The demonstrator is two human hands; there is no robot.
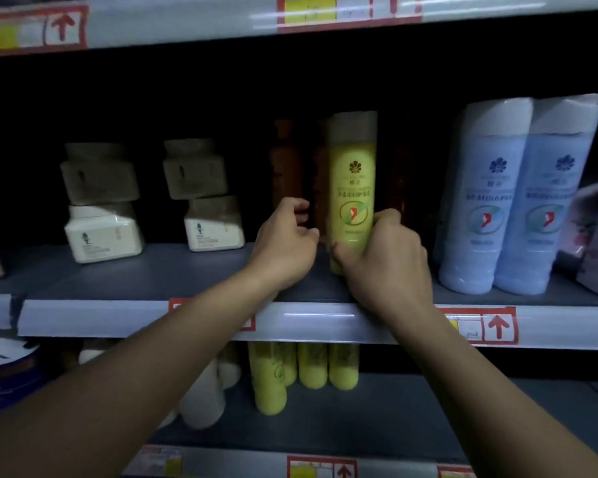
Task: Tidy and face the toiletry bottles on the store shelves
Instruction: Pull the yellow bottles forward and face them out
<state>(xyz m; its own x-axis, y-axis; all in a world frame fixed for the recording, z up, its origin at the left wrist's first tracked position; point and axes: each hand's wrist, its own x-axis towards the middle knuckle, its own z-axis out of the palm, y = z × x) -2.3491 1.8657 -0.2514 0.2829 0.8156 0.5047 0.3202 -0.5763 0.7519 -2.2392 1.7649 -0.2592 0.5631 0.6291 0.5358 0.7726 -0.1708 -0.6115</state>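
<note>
Middle shelf (194, 270). Our right hand (387, 267) wraps the base of the yellow bottle (352, 188), which stands upright with its label facing out. Our left hand (285, 243), at its 9 o'clock, is loosely curled; whether it holds the dark bottle (285, 167) behind it, we cannot tell. Twin blue bottles (508, 201) stand at 3 o'clock. Risk: gripped so low, the tall bottle could tip back into the dark row; a careless twist would turn the label away.

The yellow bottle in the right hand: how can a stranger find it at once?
Look at the middle shelf, between the white jars and the pale blue bottles. The yellow bottle stands upright there, gripped by the right hand. It is that shelf's only yellow item.
</note>
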